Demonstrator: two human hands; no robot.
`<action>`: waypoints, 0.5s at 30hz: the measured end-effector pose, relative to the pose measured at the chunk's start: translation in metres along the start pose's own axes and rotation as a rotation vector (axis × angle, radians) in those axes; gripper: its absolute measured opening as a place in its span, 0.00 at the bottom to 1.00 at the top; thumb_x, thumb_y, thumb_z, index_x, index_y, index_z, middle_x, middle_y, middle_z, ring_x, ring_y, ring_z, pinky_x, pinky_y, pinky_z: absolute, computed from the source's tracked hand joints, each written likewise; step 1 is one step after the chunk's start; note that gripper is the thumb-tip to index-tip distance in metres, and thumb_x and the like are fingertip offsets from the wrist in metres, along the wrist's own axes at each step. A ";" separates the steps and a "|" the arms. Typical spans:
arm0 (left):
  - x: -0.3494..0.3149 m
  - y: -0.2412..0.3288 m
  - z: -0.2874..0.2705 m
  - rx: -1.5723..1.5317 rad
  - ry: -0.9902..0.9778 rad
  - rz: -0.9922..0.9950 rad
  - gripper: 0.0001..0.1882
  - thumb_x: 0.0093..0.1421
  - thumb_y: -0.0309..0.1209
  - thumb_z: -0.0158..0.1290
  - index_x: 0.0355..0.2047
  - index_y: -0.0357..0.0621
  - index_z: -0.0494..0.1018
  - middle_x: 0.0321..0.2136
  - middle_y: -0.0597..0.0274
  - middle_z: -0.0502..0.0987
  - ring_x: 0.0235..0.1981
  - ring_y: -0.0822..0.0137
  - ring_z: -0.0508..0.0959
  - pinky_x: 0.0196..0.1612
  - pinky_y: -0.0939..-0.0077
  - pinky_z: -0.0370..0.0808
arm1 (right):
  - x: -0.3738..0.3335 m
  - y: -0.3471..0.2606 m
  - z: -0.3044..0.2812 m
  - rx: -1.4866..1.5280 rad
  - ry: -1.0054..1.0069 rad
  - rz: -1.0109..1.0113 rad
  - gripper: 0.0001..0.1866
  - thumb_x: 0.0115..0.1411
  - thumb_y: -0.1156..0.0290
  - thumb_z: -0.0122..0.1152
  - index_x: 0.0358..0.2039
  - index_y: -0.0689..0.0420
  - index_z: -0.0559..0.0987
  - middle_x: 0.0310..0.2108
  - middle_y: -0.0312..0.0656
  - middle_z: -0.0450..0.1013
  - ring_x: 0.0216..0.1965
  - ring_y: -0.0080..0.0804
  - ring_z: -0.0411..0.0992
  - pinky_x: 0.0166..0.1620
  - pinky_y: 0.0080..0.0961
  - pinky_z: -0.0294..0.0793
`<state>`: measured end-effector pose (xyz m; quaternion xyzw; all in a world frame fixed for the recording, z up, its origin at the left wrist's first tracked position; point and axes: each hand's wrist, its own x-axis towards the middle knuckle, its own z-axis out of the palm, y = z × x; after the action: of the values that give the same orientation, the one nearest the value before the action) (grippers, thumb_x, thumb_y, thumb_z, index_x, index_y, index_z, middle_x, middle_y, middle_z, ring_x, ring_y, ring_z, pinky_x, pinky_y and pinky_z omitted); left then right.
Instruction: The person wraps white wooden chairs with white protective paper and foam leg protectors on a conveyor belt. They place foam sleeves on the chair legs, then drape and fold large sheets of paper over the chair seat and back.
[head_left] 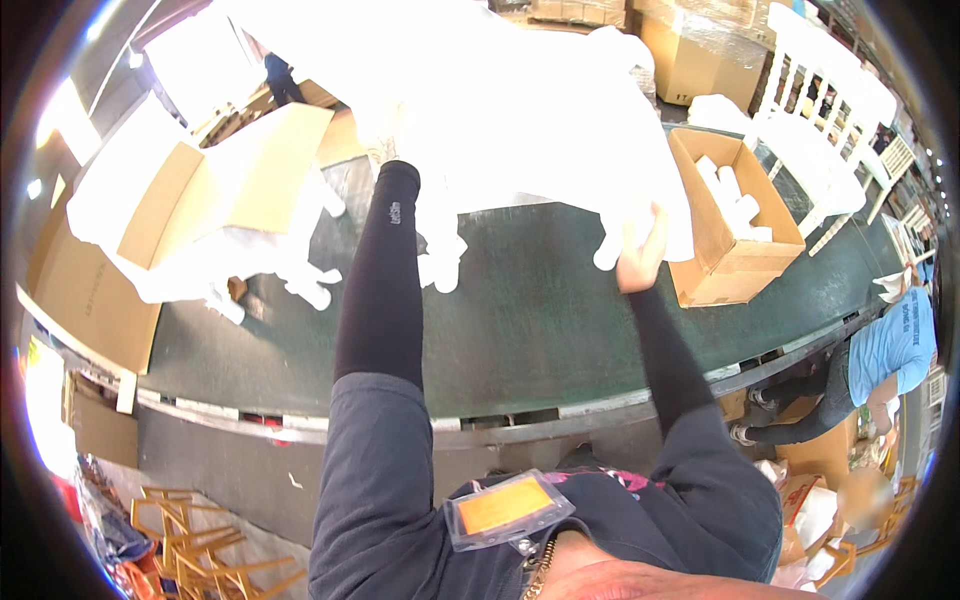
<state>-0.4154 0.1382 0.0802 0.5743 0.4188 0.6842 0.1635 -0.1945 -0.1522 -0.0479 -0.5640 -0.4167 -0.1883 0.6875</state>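
A large piece draped in white wrapping sheet [540, 130] stands on the dark green work surface [530, 300], its upper part washed out by glare. White-wrapped legs [440, 265] poke out beneath it. My left hand [385, 140] reaches to the left side of the piece; its fingers are lost in the brightness. At the right lower corner my right hand [642, 250] is closed on the edge of the white wrapping sheet, beside another wrapped leg [607, 250]. Part of its fingers is hard to see against the white.
An open cardboard box [715, 275] with white rolls stands right of the piece. To the left is another white-wrapped piece [180, 270] with cardboard [265, 175] over it. White chairs [810, 140] stand at the far right. A person in a blue shirt [890, 345] bends at the right.
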 end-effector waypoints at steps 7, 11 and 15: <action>0.046 0.012 0.064 0.078 -0.230 -0.227 0.30 0.47 0.45 0.66 0.37 0.24 0.76 0.40 0.37 0.77 0.44 0.50 0.78 0.49 0.60 0.74 | -0.078 0.027 0.043 0.712 -0.327 1.090 0.22 0.65 0.56 0.58 0.54 0.55 0.69 0.48 0.41 0.72 0.47 0.33 0.72 0.48 0.34 0.74; 0.048 0.014 0.061 -0.072 -0.354 -0.146 0.39 0.51 0.49 0.62 0.55 0.32 0.67 0.55 0.45 0.70 0.51 0.54 0.73 0.51 0.58 0.71 | -0.014 0.079 0.103 1.087 -0.065 1.175 0.26 0.65 0.53 0.56 0.58 0.53 0.65 0.54 0.46 0.67 0.55 0.42 0.66 0.55 0.48 0.69; 0.091 0.053 0.029 -0.403 -0.467 -0.088 0.40 0.57 0.57 0.54 0.61 0.43 0.61 0.62 0.58 0.63 0.57 0.65 0.65 0.51 0.57 0.68 | 0.053 0.130 0.128 1.150 -0.066 0.689 0.25 0.68 0.52 0.46 0.61 0.52 0.65 0.61 0.43 0.64 0.63 0.42 0.60 0.64 0.49 0.58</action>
<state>-0.4010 0.1820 0.1800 0.6533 0.2506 0.5951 0.3954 -0.1151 0.0166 -0.0847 -0.2143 -0.2676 0.3113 0.8863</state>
